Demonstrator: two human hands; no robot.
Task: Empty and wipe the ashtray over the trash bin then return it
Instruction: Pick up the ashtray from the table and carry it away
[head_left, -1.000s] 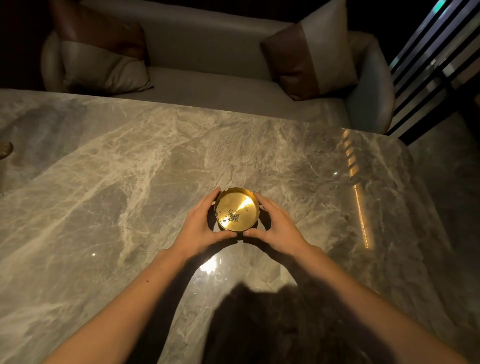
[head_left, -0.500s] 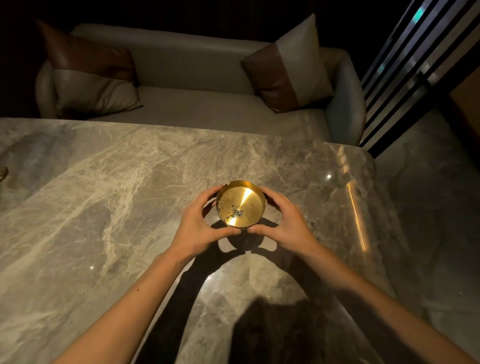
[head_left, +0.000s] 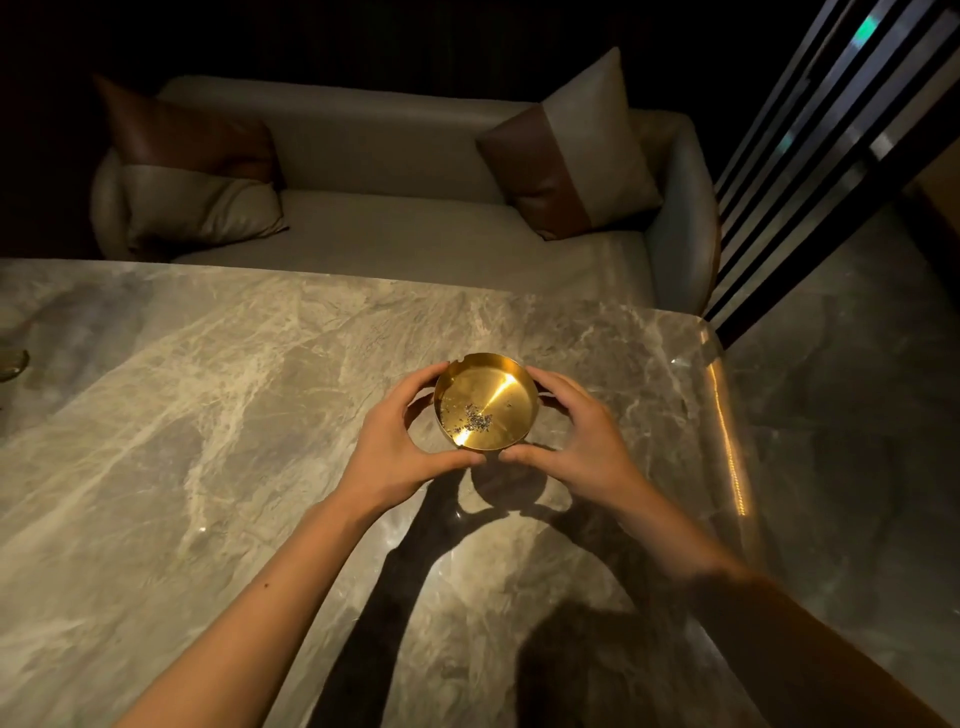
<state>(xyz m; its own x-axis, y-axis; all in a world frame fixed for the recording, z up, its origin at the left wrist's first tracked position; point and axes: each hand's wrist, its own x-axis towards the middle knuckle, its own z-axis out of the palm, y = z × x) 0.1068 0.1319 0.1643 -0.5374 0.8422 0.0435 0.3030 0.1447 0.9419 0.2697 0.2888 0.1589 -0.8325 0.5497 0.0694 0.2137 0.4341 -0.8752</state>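
Note:
A round brass ashtray (head_left: 485, 400) with a small heap of grey ash in its bowl is held a little above the marble table (head_left: 208, 415); its shadow falls on the stone below. My left hand (head_left: 400, 447) cups its left side, thumb under the near rim. My right hand (head_left: 576, 441) cups the right side the same way. No trash bin is in view.
A beige sofa (head_left: 389, 156) with two brown-and-beige cushions stands behind the table's far edge. A dark slatted screen (head_left: 831, 156) rises at the right. The table's right edge (head_left: 727, 441) catches a line of light, with stone floor beyond. A small dish (head_left: 10, 361) sits at the far left.
Both hands have raised the ashtray off the table and its shadow has separated from it. My view has tilted up, showing more of the sofa.

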